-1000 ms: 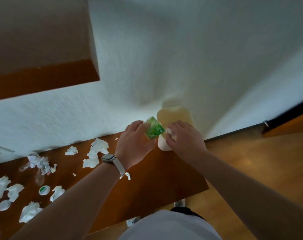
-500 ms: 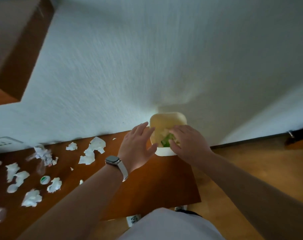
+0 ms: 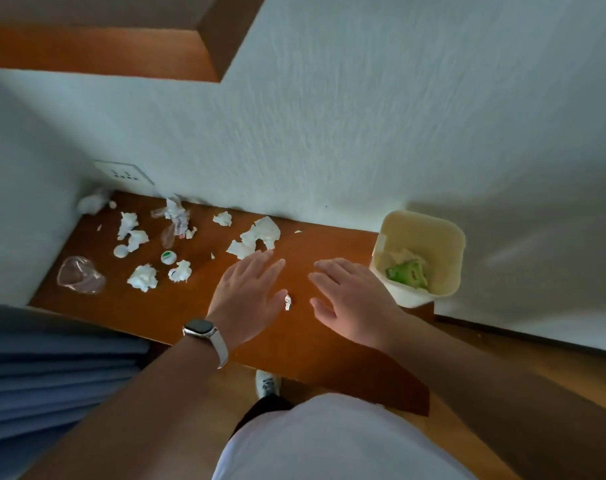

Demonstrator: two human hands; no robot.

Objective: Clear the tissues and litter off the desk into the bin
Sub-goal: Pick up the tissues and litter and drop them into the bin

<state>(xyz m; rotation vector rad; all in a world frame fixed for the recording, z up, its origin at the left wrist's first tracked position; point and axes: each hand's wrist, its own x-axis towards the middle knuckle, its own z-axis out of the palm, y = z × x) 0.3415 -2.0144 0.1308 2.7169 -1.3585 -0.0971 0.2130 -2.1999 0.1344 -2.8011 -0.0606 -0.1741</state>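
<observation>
A cream bin (image 3: 448, 244) stands on the floor at the desk's right end, holding a green wrapper (image 3: 407, 273) and tissue. My left hand (image 3: 249, 292) and my right hand (image 3: 350, 296) hover flat over the brown desk (image 3: 294, 341), both open and holding nothing. A tiny paper scrap (image 3: 287, 302) lies between them. Just beyond my left fingertips lies a large torn tissue (image 3: 256, 237). Several crumpled tissues (image 3: 142, 278), a green-and-white round lid (image 3: 168, 257), a clear plastic cup (image 3: 78, 275) and a crinkled clear wrapper (image 3: 175, 216) are scattered on the desk's left half.
A white wall (image 3: 329, 133) runs along the desk's far edge, with a wall socket (image 3: 123, 173) at the left. A wooden shelf (image 3: 104, 53) hangs above. A blue curtain (image 3: 52, 368) is at the lower left. Wooden floor (image 3: 536, 375) lies to the right.
The green wrapper went from my hands into the bin. Both hands have since pulled back from the bin and now spread open over the desk.
</observation>
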